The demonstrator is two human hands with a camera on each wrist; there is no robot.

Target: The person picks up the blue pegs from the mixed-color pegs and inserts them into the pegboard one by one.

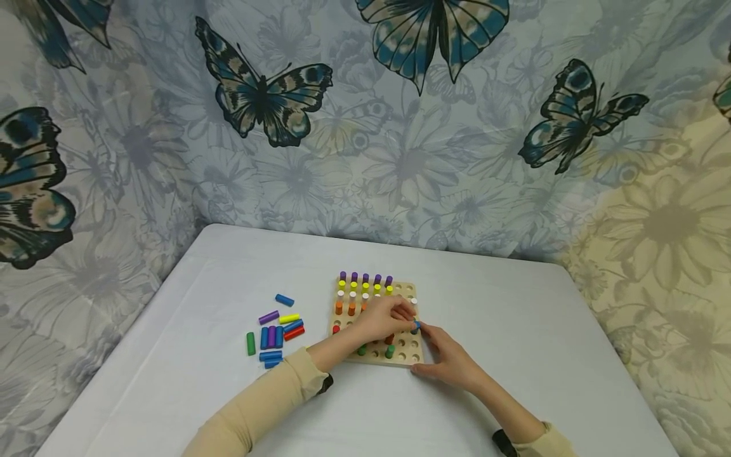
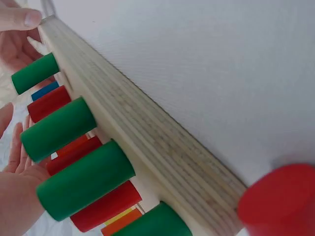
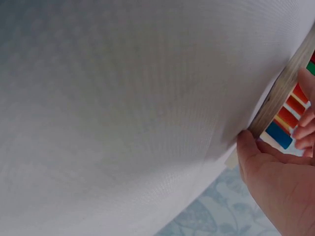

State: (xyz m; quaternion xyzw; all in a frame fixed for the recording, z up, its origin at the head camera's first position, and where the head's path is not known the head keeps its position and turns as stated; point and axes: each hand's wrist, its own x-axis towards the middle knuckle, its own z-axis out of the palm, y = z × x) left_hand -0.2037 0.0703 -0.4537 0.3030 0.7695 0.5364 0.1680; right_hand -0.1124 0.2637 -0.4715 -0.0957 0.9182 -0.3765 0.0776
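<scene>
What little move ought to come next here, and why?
Probably a gentle downward press on the blue peg with the left hand: its fingertips are right by that peg, which stands near the right edge of the pegboard, though I can't tell whether it is fully seated. The right hand is at that edge, which may help steady things.

Pegboard (image 2: 133, 113): pale wood, striped brown and cream along its layered edge
Standing pegs (image 1: 365, 287): rows of purple, yellow, white, orange, red and green, with blue at the right side
Loose pegs (image 1: 271, 337): mostly blue, plus purple, yellow, red and one green
Table (image 1: 491, 311): plain white
Wall covering (image 1: 320, 190): grey-blue with faint tonal flowers, yellowish at right
Butterflies (image 1: 263, 100): teal and beige, veined black
Sleeves (image 1: 257, 400): plain beige
</scene>
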